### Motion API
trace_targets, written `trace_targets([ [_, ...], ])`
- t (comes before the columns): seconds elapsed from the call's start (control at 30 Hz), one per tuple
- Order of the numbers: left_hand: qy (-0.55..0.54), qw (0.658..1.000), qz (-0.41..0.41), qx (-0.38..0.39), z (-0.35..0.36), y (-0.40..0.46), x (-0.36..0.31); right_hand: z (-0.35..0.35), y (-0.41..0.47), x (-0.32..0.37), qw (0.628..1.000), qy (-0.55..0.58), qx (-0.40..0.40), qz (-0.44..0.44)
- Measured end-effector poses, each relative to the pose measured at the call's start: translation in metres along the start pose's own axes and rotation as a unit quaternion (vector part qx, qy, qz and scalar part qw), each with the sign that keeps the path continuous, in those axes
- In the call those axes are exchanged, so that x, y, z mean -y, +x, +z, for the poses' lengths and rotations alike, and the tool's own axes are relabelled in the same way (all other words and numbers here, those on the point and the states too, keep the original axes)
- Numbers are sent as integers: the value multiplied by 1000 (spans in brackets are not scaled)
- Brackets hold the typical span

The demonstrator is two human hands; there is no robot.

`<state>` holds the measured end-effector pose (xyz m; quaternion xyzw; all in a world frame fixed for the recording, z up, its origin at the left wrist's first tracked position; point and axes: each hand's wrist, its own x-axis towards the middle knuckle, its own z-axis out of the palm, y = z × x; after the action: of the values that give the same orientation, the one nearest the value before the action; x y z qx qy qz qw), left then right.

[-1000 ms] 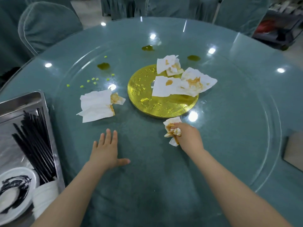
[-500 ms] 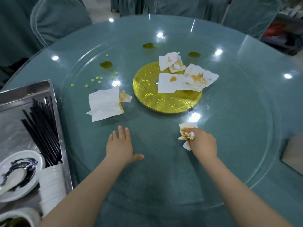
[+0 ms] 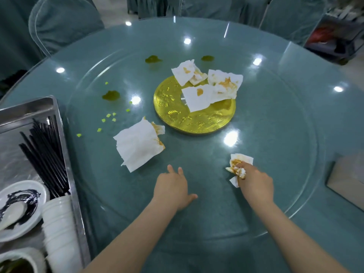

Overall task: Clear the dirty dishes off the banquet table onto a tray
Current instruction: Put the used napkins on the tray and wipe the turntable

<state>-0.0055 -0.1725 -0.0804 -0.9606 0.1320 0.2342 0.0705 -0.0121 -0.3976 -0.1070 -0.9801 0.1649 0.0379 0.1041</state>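
While the right hand [image 3: 255, 183] pinches a crumpled, sauce-stained napkin [image 3: 238, 166] against the glass, fingers curled round the wad, the left hand [image 3: 172, 189] lies flat on the surface [image 3: 275, 134] just beside it, fingers out straight and holding nothing. So one hand is gathering and one is bracing, by the look of it.

Out from the hands, a bigger folded napkin [image 3: 137, 146] lies just ahead of the left hand, orange smeared along its far edge. Beyond that sits the gold centre disc [image 3: 177, 115], with a cluster of three or four soiled napkins [image 3: 208, 85] draped over its far side. Small green bits [image 3: 108, 115] and a few dark green puddles [image 3: 111, 94] dot the glass turntable to the left and at the back.

Now, how far along? Judging from the spread, the crockery is off the table already (not one plate or bowl is left on the glass), and what remains is paper rubbish and spills. I'd call it the tail end of the job, with the loose napkins yet to collect.

Over at the left edge rests the metal tray [image 3: 57, 115], and it is well loaded: a bundle of black chopsticks [image 3: 44, 154] lying lengthwise, a white plate [image 3: 33, 217] streaked with dark sauce and carrying a white spoon [image 3: 13, 213], a stack of white cups [image 3: 59, 229] beside it, and at the bottom corner a bowl [image 3: 21, 261] with something dark inside. Chairs in teal covers ring the far side.
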Motion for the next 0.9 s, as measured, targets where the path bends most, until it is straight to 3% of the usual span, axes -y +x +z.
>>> trace_targets([
  [0.27, -73, 986, 146, -22, 2, -14, -32, -12, -14, -24, 1000, -26, 11, 6],
  [0.4, -49, 969, 223, -97, 0, -19, -40, -19, -19, -27, 999, 41, 4, 16],
  [0.6, -81, 964, 168, -191, -8, -20, -18, -25, -24, 1, 977, 205, -39, -42],
  [0.8, -108, 972, 99, -186, -4, -19, 18, -26, -8, 46, 961, 240, -57, -126],
  [0.9, -131, 972, 69, -181, 0, -15, 35, -18, 3, 68, 966, 211, 0, -151],
])
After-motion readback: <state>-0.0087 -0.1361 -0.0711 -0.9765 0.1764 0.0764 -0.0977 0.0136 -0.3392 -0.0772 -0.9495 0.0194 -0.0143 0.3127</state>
